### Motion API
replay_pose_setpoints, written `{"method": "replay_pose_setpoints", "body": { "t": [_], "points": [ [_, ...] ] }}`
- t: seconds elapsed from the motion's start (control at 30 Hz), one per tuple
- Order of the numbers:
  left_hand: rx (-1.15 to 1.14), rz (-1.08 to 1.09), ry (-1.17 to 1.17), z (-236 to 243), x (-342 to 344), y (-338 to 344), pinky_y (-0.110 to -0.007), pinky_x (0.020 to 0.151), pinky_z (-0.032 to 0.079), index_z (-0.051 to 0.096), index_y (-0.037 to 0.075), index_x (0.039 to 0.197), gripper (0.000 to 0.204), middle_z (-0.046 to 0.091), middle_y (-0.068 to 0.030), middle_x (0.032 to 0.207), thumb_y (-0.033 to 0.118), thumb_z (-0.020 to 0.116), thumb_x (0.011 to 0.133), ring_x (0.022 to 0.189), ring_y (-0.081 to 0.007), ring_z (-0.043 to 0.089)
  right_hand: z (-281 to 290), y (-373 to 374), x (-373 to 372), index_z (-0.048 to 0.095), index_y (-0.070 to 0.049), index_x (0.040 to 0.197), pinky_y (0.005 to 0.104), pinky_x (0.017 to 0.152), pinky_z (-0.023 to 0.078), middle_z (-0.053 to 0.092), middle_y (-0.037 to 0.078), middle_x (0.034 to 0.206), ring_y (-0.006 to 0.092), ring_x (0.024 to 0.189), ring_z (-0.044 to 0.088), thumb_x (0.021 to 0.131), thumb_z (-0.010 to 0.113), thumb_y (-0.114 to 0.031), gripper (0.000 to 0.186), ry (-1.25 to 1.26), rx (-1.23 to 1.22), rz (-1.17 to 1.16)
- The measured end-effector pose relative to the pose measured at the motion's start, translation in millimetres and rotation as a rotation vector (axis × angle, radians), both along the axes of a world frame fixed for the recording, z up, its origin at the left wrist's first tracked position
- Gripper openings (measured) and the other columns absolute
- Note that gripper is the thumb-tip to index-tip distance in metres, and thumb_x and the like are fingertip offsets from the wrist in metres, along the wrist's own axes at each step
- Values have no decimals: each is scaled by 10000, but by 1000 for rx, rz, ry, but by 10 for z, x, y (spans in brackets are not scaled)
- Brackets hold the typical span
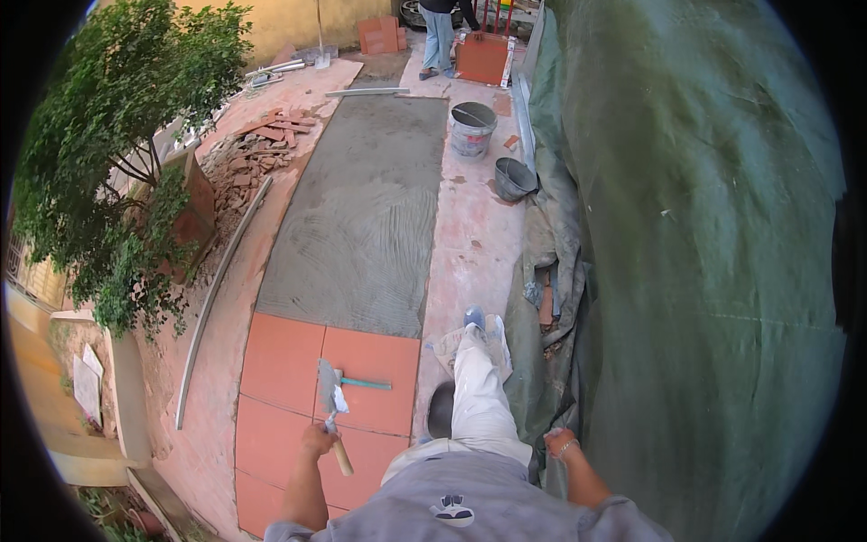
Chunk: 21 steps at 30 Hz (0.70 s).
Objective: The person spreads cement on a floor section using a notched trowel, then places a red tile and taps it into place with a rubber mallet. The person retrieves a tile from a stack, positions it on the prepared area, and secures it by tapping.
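Note:
My left hand point(316, 440) is closed around a trowel point(328, 387), near where its grey blade meets the handle. The wooden handle end sticks out below my fingers, and pale mortar clings by the neck. Under the blade, a mallet with a turquoise handle point(366, 384) lies on the red floor tiles point(280, 361); the blade partly covers its head. My right hand point(560, 441), with a bracelet at the wrist, hangs by my right side with curled fingers and no object showing in it. Ahead of the tiles spreads a bed of wet grey mortar point(357, 212).
Two buckets, one pale point(473, 140) and one black point(515, 181), stand on the right strip. Green sheeting point(695, 253) hangs at right. At left are a long metal bar point(217, 298), rubble point(244, 172) and a tree point(117, 135). Far off, a person point(438, 41) handles a red tile point(483, 61).

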<state>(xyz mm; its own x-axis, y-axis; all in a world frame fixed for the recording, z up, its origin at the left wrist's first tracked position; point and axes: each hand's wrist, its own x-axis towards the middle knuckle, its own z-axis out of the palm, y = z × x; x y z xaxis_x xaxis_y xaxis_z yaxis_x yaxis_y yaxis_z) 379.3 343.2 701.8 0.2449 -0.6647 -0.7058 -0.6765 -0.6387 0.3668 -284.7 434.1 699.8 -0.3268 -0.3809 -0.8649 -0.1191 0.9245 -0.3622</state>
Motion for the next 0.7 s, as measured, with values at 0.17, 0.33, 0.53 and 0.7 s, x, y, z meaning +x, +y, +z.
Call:
{"method": "replay_pose_setpoints", "body": {
  "t": [0.17, 0.33, 0.53, 0.7],
  "points": [
    [126, 236, 27, 7, -430, -1371, -299, 480, 529, 728, 9, 913, 221, 671, -73, 713, 205, 799, 839, 568, -145, 630, -1257, -1758, -450, 706, -15, 915, 357, 541, 524, 701, 98, 776, 199, 612, 647, 914, 681, -214, 201, 175, -186, 407],
    [313, 312, -91, 307, -951, -2964, -306, 486, 549, 722, 16, 937, 195, 687, -75, 742, 188, 780, 865, 587, -166, 663, -1562, -3673, -894, 718, -8, 951, 343, 555, 518, 718, 102, 815, 182, 619, 650, 902, 682, -223, 224, 150, -200, 393],
    [255, 307, 2, 361, -1583, -4683, -306, 477, 542, 711, -15, 914, 242, 689, -99, 717, 209, 780, 852, 566, -173, 663, -915, -5790, -1434, 685, -34, 1003, 328, 446, 441, 588, 28, 660, 161, 539, 581, 895, 679, -197, 196, -19, -228, 125],
    [198, 236, 9, 252, -2078, -6229, -316, 496, 546, 706, -20, 903, 254, 691, -113, 732, 215, 780, 847, 579, -180, 661, -750, -7385, -1845, 742, -29, 1029, 394, 874, 545, 752, 185, 1006, 315, 973, 717, 861, 683, -326, 346, 184, -266, 236]
  ]
}}
